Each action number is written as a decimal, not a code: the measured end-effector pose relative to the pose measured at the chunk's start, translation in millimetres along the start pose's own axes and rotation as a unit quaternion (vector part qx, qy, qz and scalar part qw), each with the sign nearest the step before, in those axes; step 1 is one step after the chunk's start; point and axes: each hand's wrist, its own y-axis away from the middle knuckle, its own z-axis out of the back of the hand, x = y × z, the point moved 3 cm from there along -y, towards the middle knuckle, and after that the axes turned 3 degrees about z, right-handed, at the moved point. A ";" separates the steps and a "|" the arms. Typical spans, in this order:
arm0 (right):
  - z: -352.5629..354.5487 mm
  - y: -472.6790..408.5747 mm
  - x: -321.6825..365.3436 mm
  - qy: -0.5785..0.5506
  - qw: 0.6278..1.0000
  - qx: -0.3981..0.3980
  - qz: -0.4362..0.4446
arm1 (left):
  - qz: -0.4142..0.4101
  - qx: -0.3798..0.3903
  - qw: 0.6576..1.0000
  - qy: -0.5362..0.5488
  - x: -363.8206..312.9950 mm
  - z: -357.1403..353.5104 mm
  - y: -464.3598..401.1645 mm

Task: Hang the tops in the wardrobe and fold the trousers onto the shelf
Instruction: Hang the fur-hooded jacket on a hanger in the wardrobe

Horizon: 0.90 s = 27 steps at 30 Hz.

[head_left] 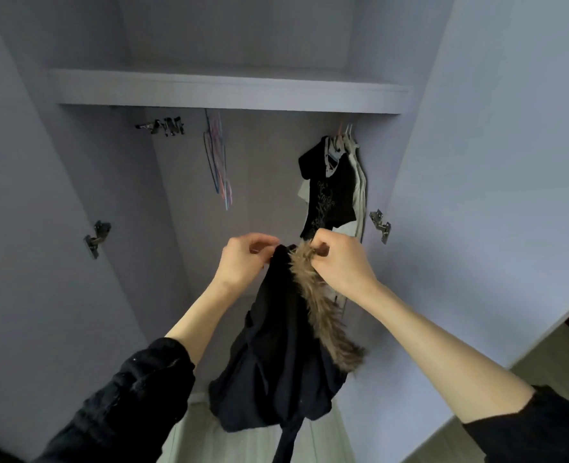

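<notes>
Black sleeves frame my view; my left hand (pixel 243 259) and right hand (pixel 338 262) pinch the black fur-trimmed top (pixel 276 355) at centre. Bare wardrobe back panel (pixel 259 168) spans twelve o'clock; hung black printed T-shirt (pixel 330 195) at one o'clock.

- Open gap under the shelf (pixel 229 95), between the empty hangers (pixel 218 155) at 12 o'clock and the hung shirts (pixel 335 185) at 1 o'clock.
- Door hinges (pixel 96 238) jut inward at 9 and 3 o'clock.
</notes>
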 end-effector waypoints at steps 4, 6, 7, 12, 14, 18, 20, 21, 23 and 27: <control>2.1 -22.2 12.7 0.037 0.999 0.006 -0.014 | -0.006 -0.095 0.992 -0.083 16.8 0.0 18.9; 1.5 -33.4 20.6 0.054 0.998 0.009 -0.018 | -0.006 -0.119 0.990 -0.078 20.3 -0.9 25.9; 0.9 -39.1 24.4 0.060 0.998 0.008 -0.021 | -0.007 -0.130 0.989 -0.071 20.5 0.1 28.8; 4.3 -59.8 40.0 0.056 0.997 -0.018 -0.046 | 0.026 -0.024 0.997 -0.064 19.7 -5.6 32.3; 10.4 -65.4 48.3 0.049 0.997 -0.027 -0.045 | 0.070 0.025 0.994 -0.074 24.1 -11.4 31.3; 27.3 -75.3 51.1 -0.027 0.997 -0.059 -0.050 | 0.081 0.011 0.985 -0.151 38.4 -15.2 23.7; 37.4 -78.3 43.8 -0.029 0.995 -0.077 -0.051 | 0.072 -0.015 0.983 -0.167 42.2 -6.8 19.1; 42.3 -78.8 38.0 -0.023 0.995 -0.084 -0.053 | 0.065 -0.025 0.985 -0.161 42.1 -0.9 16.1; 48.8 -76.9 20.8 -0.016 0.994 -0.090 -0.065 | 0.042 -0.040 0.988 -0.141 37.8 13.6 9.1; 38.5 -61.8 -18.9 0.003 0.997 -0.002 -0.077 | 0.008 -0.047 0.997 -0.065 13.9 39.0 -6.3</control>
